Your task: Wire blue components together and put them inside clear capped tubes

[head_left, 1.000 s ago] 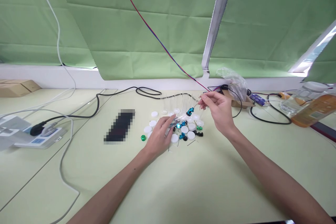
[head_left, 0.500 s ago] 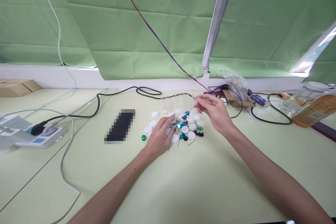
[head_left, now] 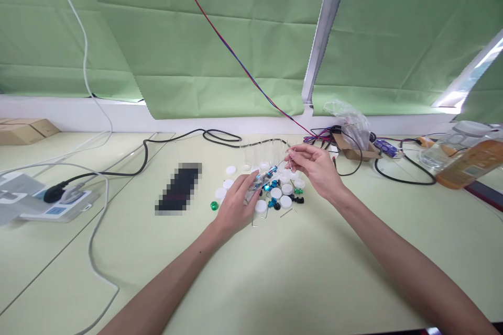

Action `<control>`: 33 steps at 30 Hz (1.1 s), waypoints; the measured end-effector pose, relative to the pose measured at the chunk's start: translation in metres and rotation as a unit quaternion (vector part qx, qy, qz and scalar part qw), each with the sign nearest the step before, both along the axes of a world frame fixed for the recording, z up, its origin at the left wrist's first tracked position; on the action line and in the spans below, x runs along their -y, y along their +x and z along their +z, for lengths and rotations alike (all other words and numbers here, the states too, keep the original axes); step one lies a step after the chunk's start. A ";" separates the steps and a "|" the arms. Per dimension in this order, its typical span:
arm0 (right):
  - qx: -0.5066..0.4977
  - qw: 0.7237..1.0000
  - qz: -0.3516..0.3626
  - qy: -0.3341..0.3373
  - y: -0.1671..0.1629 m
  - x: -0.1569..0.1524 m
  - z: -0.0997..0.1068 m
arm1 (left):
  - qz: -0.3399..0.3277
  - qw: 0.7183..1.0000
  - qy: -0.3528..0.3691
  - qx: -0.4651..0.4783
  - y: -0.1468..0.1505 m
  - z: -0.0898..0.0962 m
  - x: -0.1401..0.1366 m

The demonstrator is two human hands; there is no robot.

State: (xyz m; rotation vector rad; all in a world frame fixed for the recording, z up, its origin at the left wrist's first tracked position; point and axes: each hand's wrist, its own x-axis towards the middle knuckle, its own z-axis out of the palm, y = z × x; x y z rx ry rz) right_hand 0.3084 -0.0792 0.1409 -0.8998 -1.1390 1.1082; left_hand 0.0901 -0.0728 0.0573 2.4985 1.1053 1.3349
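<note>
My left hand [head_left: 237,203] is closed around a small clear tube [head_left: 257,182] that lies tilted, with bluish metallic pieces showing in it. A blue metal part [head_left: 272,170] sits at the tube's mouth. My right hand [head_left: 314,166] pinches a thin metal rod [head_left: 281,162], probably a hex key, whose far end meets that blue part. Below the hands lie round white caps [head_left: 286,202], blue parts [head_left: 272,202], black parts [head_left: 299,200] and a green part [head_left: 298,191]. Loose hex keys [head_left: 287,213] rest in front. Another green part [head_left: 214,205] is left of my left hand.
Several clear tubes [head_left: 267,152] stand behind the caps. A pixelated dark object [head_left: 178,188] lies to the left, beyond it a power strip [head_left: 65,207] with cables. A cardboard box [head_left: 356,153] with a plastic bag, and an orange bottle [head_left: 471,165], are at right.
My right hand has moved left and slightly down, bringing the rod and the blue part to the mouth of the tube. My left hand has hardly moved.
</note>
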 end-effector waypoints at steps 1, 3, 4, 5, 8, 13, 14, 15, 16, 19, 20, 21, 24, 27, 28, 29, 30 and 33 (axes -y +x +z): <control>0.005 1.000 -0.002 0.008 -0.001 0.000 -0.001 | 0.001 1.000 0.000 0.002 0.000 0.000 0.000; 0.016 0.999 -0.007 0.030 -0.003 0.000 -0.003 | 0.001 1.000 0.000 0.006 0.000 0.001 0.001; 0.021 0.999 -0.011 0.040 -0.004 0.000 -0.003 | 0.001 1.000 0.000 0.007 0.000 0.001 0.001; 0.025 0.998 -0.014 0.048 -0.004 0.000 -0.004 | 0.000 1.000 -0.001 0.008 0.000 0.002 0.001; 0.034 0.997 -0.024 0.060 -0.006 0.000 -0.005 | -0.011 1.000 -0.006 0.006 -0.001 0.002 0.001; 0.049 0.993 -0.051 0.089 -0.008 -0.002 -0.006 | -0.033 0.999 -0.004 -0.001 0.000 0.003 0.003; 0.053 0.993 -0.056 0.092 -0.009 -0.002 -0.007 | -0.036 0.999 -0.003 -0.001 0.000 0.003 0.003; 0.057 0.992 -0.059 0.093 -0.009 -0.002 -0.008 | -0.039 0.999 -0.002 -0.002 0.000 0.003 0.003; 0.061 0.992 -0.062 0.093 -0.009 -0.003 -0.008 | -0.042 0.999 -0.001 -0.001 0.000 0.003 0.004; 0.074 0.990 -0.072 0.096 -0.010 -0.003 -0.010 | -0.048 0.999 0.001 0.003 0.000 0.002 0.004; 0.078 0.989 -0.074 0.097 -0.010 -0.003 -0.010 | -0.047 0.999 -0.001 0.003 0.000 0.002 0.004; 0.083 0.989 -0.077 0.098 -0.010 -0.003 -0.011 | -0.046 0.999 -0.003 0.003 0.000 0.002 0.005; 0.092 0.987 -0.082 0.101 -0.011 -0.002 -0.011 | -0.043 0.999 -0.002 0.001 0.000 0.001 0.005; 0.094 0.987 -0.082 0.104 -0.011 -0.002 -0.011 | -0.038 0.999 0.004 0.007 0.000 0.001 0.005; 0.095 0.987 -0.082 0.104 -0.011 -0.002 -0.011 | -0.037 0.999 0.004 0.009 0.000 0.001 0.005; 0.094 0.987 -0.082 0.103 -0.011 -0.002 -0.012 | -0.035 0.999 0.002 0.010 0.001 0.001 0.005; 0.094 0.987 -0.081 0.101 -0.011 -0.002 -0.012 | -0.035 0.999 0.001 0.011 0.001 0.001 0.005; 0.089 0.988 -0.078 0.101 -0.011 -0.002 -0.014 | -0.035 0.999 -0.004 0.013 0.001 0.001 0.006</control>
